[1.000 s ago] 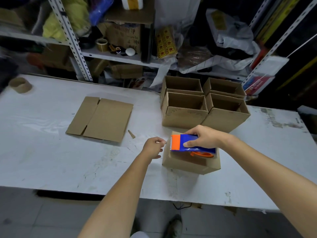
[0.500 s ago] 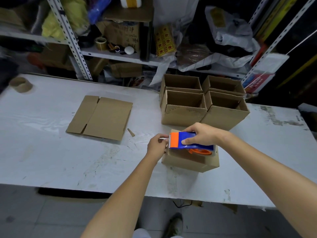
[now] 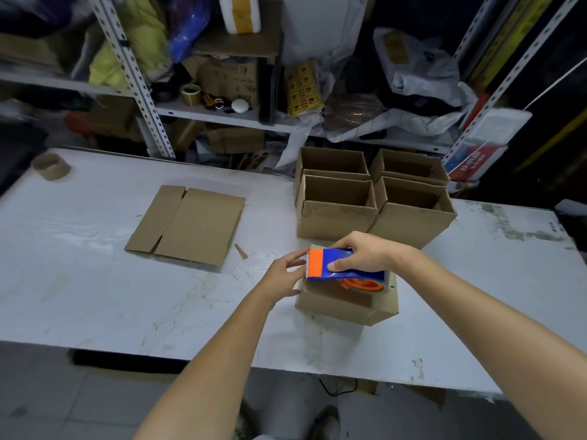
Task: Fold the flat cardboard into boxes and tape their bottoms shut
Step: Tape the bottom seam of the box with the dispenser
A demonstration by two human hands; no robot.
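A small cardboard box [image 3: 343, 304] stands bottom-up on the white table [image 3: 95, 296], near its front edge. My right hand [image 3: 365, 255] grips a blue and orange tape dispenser [image 3: 330, 265] lying across the box's top. My left hand [image 3: 286, 276] rests against the box's left side, fingers at the dispenser's orange toothed end. Whether those fingers pinch the tape end is too small to tell. A flat cardboard blank [image 3: 187, 225] lies to the left on the table.
Several open folded boxes [image 3: 336, 217] stand in a block behind the one being worked on. An empty tape core [image 3: 50, 166] sits at the table's far left corner. A small cardboard scrap [image 3: 241, 250] lies beside the blank. Cluttered metal shelves [image 3: 222, 112] run behind the table.
My left hand has moved right from the table to the box's left side, reaching the dispenser's orange end. The dispenser has shifted slightly left on the box.
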